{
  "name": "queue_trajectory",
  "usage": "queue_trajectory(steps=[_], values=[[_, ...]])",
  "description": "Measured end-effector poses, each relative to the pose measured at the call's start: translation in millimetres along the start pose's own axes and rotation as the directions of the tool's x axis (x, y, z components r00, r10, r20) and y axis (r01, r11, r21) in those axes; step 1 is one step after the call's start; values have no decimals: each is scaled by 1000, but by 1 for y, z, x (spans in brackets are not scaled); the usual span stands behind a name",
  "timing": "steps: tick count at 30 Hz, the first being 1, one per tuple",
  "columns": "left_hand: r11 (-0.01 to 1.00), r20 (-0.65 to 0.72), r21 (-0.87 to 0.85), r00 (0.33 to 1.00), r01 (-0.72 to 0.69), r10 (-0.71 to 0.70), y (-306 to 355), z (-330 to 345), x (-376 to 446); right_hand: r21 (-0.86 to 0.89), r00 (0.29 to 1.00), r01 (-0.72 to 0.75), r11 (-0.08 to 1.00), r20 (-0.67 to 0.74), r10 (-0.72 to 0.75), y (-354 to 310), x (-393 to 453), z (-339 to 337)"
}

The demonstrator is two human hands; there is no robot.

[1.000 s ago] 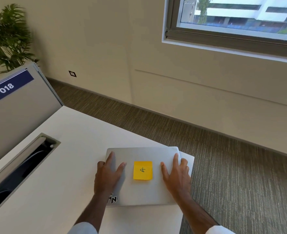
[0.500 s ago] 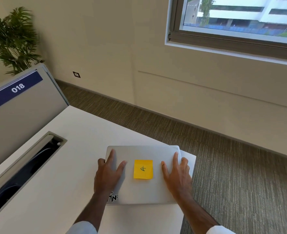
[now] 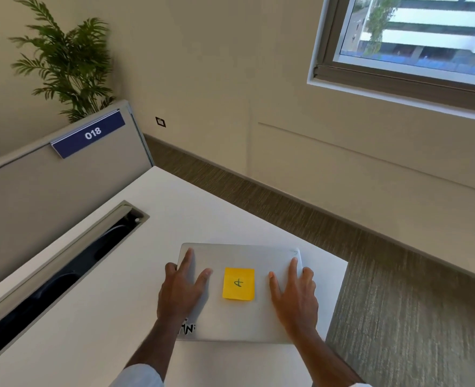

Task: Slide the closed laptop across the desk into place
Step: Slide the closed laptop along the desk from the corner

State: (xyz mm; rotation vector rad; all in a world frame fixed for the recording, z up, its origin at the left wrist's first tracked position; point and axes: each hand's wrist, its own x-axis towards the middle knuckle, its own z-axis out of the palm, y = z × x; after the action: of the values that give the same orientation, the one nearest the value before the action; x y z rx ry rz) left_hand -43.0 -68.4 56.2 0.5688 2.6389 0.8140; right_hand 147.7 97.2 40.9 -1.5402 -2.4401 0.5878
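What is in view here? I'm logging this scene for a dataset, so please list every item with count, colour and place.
laptop: 1, silver, closed, flat on the desk near its right corner
sticky note: 1, yellow, on the middle of the laptop lid
sticker: 1, black and white, near left corner of the lid
desk: 1, white, fills the lower left
cable tray: 1, grey rim, dark inside, recessed in the desk at left
partition: 1, grey, behind the desk at left
label 018: 1, dark blue, top of the partition
plant: 1, green, behind the partition
window: 1, grey frame, upper right
wall socket: 1, low on the wall
left hand: flat on the lid, left of the note
right hand: flat on the lid, right of the note
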Motion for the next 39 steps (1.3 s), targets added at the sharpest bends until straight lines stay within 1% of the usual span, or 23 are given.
queue_trajectory(steps=[11,19,28,39], values=[[998,-66,-36,996,57,-59,-58,-40,-40,3,995,101,995,18,-101,-39,-47,14],[992,-116,-41,986,116,-120,-110,-77,-73,7,984,167,986,59,-167,-76,-95,28],[980,-173,-63,965,187,-195,-166,-119,-119,-2,959,265,964,107,-263,-119,-149,46],[965,-235,-60,936,256,-262,-225,-154,-160,-18,932,340,940,141,-334,-156,-204,68]])
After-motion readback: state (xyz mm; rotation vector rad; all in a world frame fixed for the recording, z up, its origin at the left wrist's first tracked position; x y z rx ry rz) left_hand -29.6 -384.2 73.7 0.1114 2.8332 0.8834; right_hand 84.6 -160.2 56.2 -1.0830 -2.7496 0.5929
